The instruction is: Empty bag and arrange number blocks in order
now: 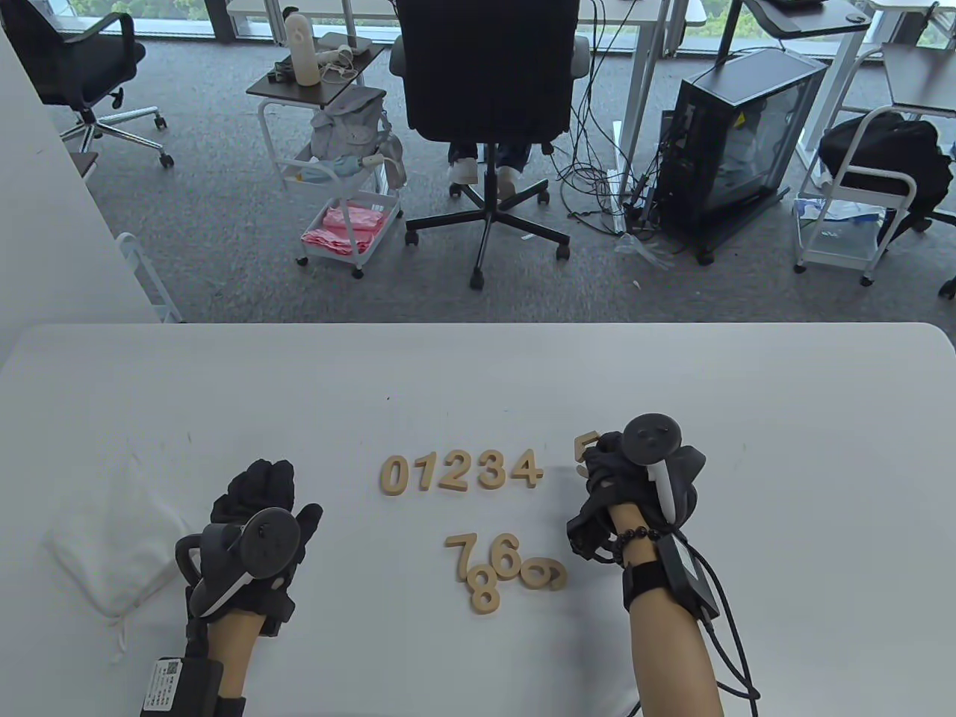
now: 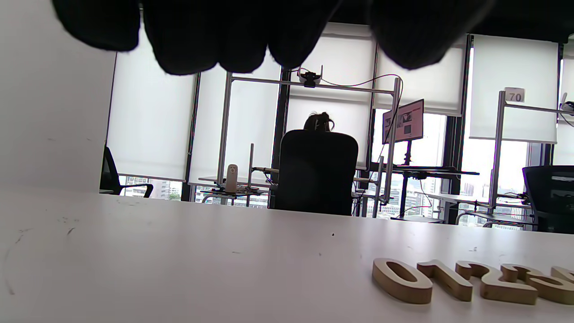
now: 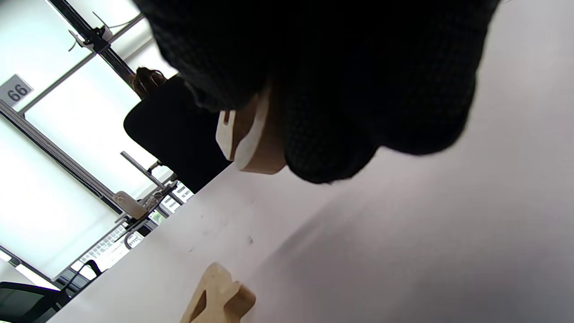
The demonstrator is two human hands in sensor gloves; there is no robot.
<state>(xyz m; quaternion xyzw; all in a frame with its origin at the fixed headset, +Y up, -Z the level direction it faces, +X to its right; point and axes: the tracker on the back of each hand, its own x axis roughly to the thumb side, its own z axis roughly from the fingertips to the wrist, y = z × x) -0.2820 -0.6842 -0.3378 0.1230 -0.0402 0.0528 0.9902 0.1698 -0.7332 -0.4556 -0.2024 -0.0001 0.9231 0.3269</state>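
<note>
Placing the 5 at the row's end

On the table (image 1: 478, 373), the emptied bag (image 1: 112, 545) lies left; the left hand (image 1: 258, 523) rests slack; the right hand (image 1: 635, 478) grips the 5 (image 1: 585, 447), which next needs setting beside the 4 (image 1: 525, 469).

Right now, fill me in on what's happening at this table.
A person in black sensor gloves is lining up wooden number blocks. The row 0 to 4 already lies in order on the white table. The right hand holds the 5 just right of the 4, apparently to add it. The 6, 7, 8 and 9 sit in a loose cluster nearer the person. The left hand holds nothing, and the white bag lies flat beside it.
</note>
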